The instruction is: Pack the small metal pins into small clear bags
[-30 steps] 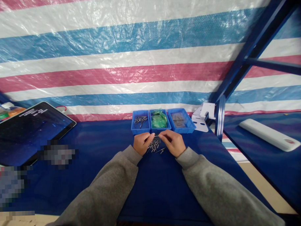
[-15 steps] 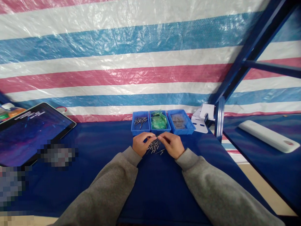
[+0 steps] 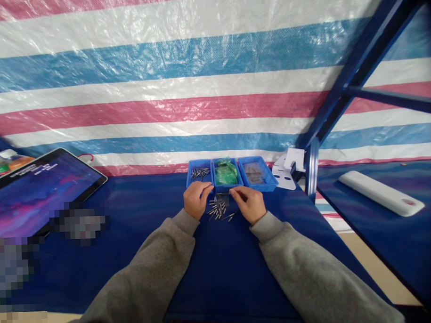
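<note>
My left hand [image 3: 197, 200] is curled with its fingertips at the front edge of the left blue plastic bin [image 3: 199, 186], which holds several metal pins. My right hand [image 3: 248, 205] pinches a thin metal pin [image 3: 223, 193] by its end, above a loose pile of metal pins [image 3: 217, 209] on the blue tabletop [image 3: 219, 274]. That pile lies between my hands, touching neither. Behind it stand the middle blue bin [image 3: 226, 174] with a green bag inside and the right blue bin [image 3: 254, 175] with flat grey pieces.
A tablet [image 3: 43, 191] lies at the left of the table, with pixelated patches near it. White bracket pieces [image 3: 284, 173] and a blue steel post [image 3: 312, 170] stand right of the bins. A white bar [image 3: 381, 193] lies on a lower blue surface. Striped tarpaulin [image 3: 213, 86] hangs behind.
My hands have moved apart. My left hand has risen to the left bin's front edge, and my right hand has shifted slightly right. The view has tilted a little.
</note>
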Demonstrator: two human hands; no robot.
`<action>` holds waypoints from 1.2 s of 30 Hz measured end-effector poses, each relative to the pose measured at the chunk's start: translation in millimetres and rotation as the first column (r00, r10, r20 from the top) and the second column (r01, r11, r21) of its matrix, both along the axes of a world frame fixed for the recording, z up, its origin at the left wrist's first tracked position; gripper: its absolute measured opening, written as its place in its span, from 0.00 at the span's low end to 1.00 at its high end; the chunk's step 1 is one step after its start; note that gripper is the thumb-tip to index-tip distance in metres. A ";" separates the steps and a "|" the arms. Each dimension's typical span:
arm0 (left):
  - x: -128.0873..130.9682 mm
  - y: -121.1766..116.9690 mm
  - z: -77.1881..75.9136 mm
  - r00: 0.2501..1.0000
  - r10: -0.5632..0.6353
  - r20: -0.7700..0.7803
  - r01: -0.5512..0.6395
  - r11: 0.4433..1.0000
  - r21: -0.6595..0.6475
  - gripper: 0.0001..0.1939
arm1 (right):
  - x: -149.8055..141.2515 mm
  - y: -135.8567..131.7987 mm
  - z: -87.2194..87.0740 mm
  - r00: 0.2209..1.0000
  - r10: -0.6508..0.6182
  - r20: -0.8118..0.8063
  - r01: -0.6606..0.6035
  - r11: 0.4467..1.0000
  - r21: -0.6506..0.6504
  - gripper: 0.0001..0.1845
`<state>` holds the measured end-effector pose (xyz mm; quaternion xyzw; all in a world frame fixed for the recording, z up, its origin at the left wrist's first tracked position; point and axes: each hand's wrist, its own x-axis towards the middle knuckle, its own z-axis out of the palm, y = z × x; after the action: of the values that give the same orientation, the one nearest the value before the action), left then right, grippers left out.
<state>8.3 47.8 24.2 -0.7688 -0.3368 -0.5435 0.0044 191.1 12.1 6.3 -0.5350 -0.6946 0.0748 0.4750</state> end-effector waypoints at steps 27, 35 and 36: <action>-3.6 -3.8 -11.9 0.967 -0.082 -0.241 0.049 0.989 -0.141 0.10 | 14.9 10.7 -11.2 0.825 -0.024 0.564 0.275 0.890 -0.365 0.06; -4.5 -5.6 -9.2 0.992 -0.044 -0.121 0.024 0.986 -0.163 0.10 | 0.7 0.9 1.7 0.986 0.122 0.115 -0.100 0.979 -0.178 0.10; -4.4 -6.6 -8.6 0.991 -0.053 -0.121 0.034 0.987 -0.154 0.10 | -0.1 0.4 1.6 0.990 0.125 0.063 -0.113 0.980 -0.164 0.10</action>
<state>3.9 41.2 15.6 -0.8065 -0.3596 -0.4672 -0.0448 191.0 12.6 7.9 -0.5314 -0.7341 0.1390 0.3993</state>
